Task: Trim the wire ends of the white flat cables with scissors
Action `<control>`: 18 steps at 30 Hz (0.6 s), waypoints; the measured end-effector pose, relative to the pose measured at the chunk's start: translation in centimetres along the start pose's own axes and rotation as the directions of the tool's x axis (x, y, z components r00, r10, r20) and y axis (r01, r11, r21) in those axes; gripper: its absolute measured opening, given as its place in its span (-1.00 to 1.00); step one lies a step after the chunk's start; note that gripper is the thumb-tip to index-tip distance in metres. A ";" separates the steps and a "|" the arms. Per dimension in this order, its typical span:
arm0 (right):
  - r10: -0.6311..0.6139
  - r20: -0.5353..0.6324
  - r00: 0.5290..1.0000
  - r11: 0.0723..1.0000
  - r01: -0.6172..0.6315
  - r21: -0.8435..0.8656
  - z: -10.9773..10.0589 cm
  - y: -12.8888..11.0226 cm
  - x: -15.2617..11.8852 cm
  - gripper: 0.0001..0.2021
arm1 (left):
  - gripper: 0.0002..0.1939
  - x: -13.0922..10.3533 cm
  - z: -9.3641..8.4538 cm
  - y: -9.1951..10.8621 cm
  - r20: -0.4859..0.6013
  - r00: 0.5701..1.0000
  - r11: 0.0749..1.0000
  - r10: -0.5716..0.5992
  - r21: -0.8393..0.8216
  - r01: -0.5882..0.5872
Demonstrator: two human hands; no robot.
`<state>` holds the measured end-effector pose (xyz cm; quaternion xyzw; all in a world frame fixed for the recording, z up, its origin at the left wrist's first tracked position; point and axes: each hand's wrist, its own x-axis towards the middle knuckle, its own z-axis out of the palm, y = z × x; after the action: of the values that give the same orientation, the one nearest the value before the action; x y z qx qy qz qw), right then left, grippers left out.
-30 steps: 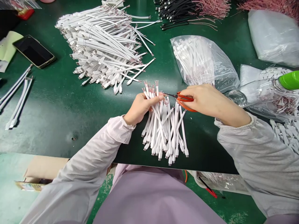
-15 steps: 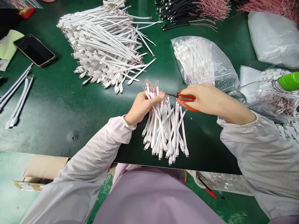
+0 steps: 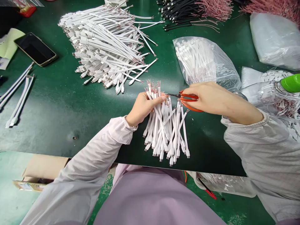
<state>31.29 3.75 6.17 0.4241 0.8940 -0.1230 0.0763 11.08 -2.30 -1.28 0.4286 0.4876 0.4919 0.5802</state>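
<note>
White flat USB cables (image 3: 161,131) lie in a loose bunch near the table's front edge, plugs toward me and stripped wire ends pointing away. My left hand (image 3: 144,107) is closed around several of these cables near their wire ends, thumb across the top. Orange-handled scissors (image 3: 187,97) are in my right hand (image 3: 207,97), with fingers through and around the handles. Their dark tips reach left to my left thumb, beside the wires; whether the blades touch a wire is too small to tell.
A big pile of white cables (image 3: 105,47) lies behind. Plastic bags of cables (image 3: 199,59) and a green-capped bottle (image 3: 264,90) stand to the right. Black cables (image 3: 182,12) lie at the back, a phone (image 3: 35,49) and loose cables (image 3: 21,101) at left.
My right hand and the scissors have shifted very slightly to the right. My left hand keeps its hold on the cables; the whole view has moved a little.
</note>
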 end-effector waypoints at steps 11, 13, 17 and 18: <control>-0.029 0.033 0.999 0.996 0.027 0.081 0.2 0.3 0.2 -0.65 | -0.70 0.1 -0.1 -0.1 0.008 1.000 0.999 0.014 0.048 -0.014; -0.032 0.038 0.999 0.996 0.029 0.080 0.2 0.3 0.2 -0.65 | -0.71 0.1 -0.1 -0.1 0.010 1.000 0.999 0.021 0.049 -0.021; -0.046 0.056 0.997 0.997 0.042 0.066 0.2 0.3 0.1 -0.66 | -0.70 0.1 -0.1 -0.2 0.009 1.000 0.998 0.019 0.061 -0.019; -0.053 0.054 0.997 0.997 0.050 0.061 0.2 0.3 0.1 -0.66 | -0.70 0.1 -0.2 -0.2 0.009 1.000 0.998 0.019 0.064 -0.019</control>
<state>31.47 3.99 5.94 0.3994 0.8981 -0.1633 0.0853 10.96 -2.23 -1.49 0.4537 0.4965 0.4795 0.5636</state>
